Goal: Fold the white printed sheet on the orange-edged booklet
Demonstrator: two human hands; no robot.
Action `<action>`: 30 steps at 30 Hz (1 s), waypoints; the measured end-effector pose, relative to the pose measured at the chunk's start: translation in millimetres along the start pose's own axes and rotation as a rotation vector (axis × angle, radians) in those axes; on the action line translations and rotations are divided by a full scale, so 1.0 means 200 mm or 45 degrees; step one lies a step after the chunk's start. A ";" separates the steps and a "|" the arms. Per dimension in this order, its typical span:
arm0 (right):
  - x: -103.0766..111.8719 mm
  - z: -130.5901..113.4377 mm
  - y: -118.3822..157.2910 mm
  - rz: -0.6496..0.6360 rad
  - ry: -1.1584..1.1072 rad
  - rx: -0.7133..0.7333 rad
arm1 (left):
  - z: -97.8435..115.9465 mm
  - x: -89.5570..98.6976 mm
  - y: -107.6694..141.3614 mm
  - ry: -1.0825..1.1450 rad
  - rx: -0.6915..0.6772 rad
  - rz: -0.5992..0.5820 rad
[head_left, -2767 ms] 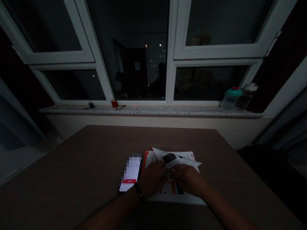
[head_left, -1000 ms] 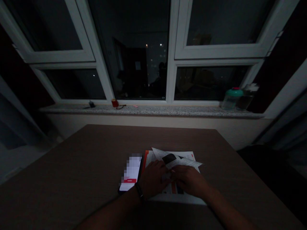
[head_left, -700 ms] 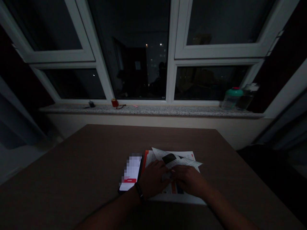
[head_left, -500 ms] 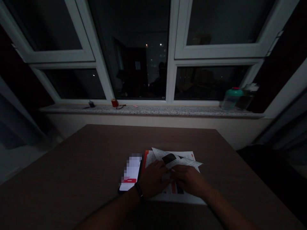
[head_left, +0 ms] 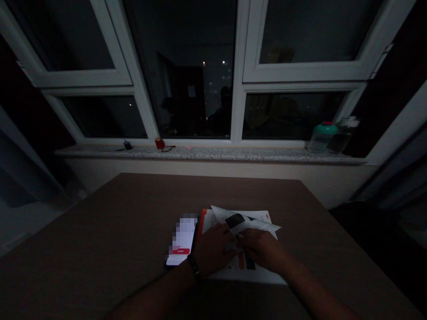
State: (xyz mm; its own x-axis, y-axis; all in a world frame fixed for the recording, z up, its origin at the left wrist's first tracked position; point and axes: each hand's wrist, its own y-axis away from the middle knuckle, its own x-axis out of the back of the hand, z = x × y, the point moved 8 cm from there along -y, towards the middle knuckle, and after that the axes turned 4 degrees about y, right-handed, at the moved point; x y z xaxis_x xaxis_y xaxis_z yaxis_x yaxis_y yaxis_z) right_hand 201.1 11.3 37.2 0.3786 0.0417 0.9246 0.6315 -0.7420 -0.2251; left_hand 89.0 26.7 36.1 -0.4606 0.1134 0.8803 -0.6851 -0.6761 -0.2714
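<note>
A printed paper sheet (head_left: 235, 220), folded with pointed corners at its upper left and right, lies over a printed booklet (head_left: 263, 276) with an orange left edge. My left hand (head_left: 212, 250), a dark band on its wrist, grips the folded sheet from the left with curled fingers. From the right, my right hand (head_left: 263, 250) has its fingers pinched on the same sheet, close to the left fingertips. Both hands cover the sheet's lower part. Just left of the booklet, a lit phone (head_left: 185, 235) lies face up, its screen partly blurred.
The brown table (head_left: 133, 213) reaches toward a granite windowsill (head_left: 213, 153). On the sill stand a small red container (head_left: 159, 143), a small dark bottle (head_left: 127, 145), a teal-lidded bottle (head_left: 323, 137) and a clear bottle (head_left: 343, 135). Dark window panes rise behind.
The right fingers have shifted very slightly at the paper. Otherwise the hands, the folded sheet and the phone keep their places.
</note>
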 end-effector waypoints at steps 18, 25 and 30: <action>0.00 0.12 0.00 0.109 -0.107 -0.070 | 0.00 0.00 0.00 -0.002 0.045 -0.018; -0.01 0.20 0.01 0.188 -0.278 -0.164 | 0.00 0.00 0.00 0.045 0.055 -0.069; -0.02 0.21 0.00 0.179 -0.303 -0.172 | -0.01 0.00 0.00 0.040 0.088 -0.085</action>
State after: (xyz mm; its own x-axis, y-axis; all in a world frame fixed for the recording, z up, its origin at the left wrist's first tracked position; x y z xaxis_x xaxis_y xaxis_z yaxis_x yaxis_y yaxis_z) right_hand 228.2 38.7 21.3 0.6137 0.0763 0.7859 0.4723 -0.8331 -0.2879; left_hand 88.6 28.3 34.6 -0.4335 0.1818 0.8826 -0.6747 -0.7148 -0.1841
